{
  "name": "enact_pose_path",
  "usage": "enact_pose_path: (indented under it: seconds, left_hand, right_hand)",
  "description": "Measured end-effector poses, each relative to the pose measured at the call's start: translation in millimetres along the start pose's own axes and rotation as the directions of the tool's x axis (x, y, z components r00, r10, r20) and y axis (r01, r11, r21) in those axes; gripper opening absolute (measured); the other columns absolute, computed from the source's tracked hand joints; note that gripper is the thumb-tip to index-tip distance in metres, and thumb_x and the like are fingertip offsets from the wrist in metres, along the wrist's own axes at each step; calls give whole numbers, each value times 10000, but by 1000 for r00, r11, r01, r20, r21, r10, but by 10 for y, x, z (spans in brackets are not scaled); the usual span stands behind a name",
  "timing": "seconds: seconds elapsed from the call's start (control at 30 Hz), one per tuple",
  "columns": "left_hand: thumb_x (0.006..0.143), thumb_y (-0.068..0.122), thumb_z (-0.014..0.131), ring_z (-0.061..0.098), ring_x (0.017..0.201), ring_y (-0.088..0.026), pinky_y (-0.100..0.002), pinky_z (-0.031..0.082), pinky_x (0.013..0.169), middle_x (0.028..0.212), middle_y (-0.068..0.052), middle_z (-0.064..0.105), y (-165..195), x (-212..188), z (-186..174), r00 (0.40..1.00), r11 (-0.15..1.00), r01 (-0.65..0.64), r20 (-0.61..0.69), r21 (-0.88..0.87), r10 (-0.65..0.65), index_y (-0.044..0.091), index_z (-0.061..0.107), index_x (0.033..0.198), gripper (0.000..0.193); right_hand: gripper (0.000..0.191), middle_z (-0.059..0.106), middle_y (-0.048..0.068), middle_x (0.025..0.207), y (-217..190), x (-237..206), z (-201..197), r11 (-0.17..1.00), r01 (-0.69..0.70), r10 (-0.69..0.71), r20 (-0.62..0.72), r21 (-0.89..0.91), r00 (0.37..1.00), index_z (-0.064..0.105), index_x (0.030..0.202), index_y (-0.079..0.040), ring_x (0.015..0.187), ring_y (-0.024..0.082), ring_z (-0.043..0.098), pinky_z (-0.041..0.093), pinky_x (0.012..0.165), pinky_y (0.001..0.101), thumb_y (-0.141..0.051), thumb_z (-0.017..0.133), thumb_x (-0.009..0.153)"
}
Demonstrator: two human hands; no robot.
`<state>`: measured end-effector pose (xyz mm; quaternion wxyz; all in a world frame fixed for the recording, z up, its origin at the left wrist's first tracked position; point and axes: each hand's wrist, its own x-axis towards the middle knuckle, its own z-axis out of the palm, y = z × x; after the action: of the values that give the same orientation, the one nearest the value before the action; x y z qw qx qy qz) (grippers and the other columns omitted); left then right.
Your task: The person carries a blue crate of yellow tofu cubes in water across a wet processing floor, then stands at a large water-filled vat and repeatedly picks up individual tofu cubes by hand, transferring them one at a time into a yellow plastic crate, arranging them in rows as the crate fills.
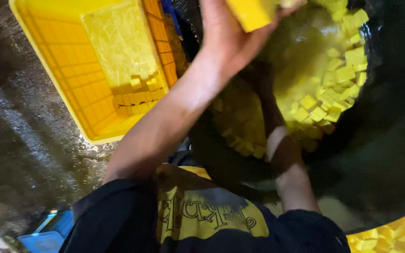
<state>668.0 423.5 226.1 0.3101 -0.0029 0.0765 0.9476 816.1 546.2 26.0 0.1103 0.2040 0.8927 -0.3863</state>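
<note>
The fingers of the left hand (230,33) are closed on a yellow block (251,13) at the top centre, right of the yellow crate (62,61); it probably handles soft and crumbly, best cupped underneath. The right hand (284,154), lower right, is sunk in the dark wok (390,154) among yellow cubes (333,89), its grip hidden.

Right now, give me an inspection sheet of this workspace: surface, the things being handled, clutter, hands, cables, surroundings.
Surface: dark wet floor, glistening.
Job's things: large dark wok holding many yellow cubes in liquid; yellow crate on the floor with a few cubes at its lower corner.
Clutter: blue crate at bottom left; more yellow cubes at bottom right.
Hands: left hand raised over the wok, gripping a yellow block; right hand hidden, only its forearm shows, reaching into the wok.
Cables: nothing seen.
Surroundings: dim, lit yellow; the person wears a dark top and yellow apron.
</note>
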Motion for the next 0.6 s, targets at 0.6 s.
enact_pose_path:
  seconds: [0.6]
  left_hand:
    - [879,243,566,672,1053,-305,-439,552,972,1165,-187,682,1159,-1345,-731,905,994,39,-426,99,7,-14,606,1276,474]
  right_hand:
    - [298,706,66,1059,-3555,-1163,-994,909,349,-385,137,227,913,672,1181,16,940,105,657,546,829,241,2,838,934]
